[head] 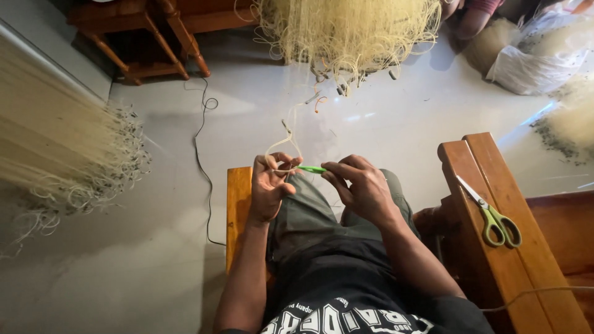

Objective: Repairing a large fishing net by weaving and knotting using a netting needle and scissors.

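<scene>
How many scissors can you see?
1. The scissors, with green handles, lie on the wooden armrest beside the person's right hand. More could be hidden under the pale cord piles.

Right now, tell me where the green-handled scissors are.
In the head view, the green-handled metal scissors lie on the wooden armrest at the person's right, beyond the right hand, touched by neither hand.

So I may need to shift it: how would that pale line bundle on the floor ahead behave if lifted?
The pale line bundle would probably sag limply, since its strands hang in loose curls. It likely snags: loops trail across the floor. It looks light for its bulk.
</scene>
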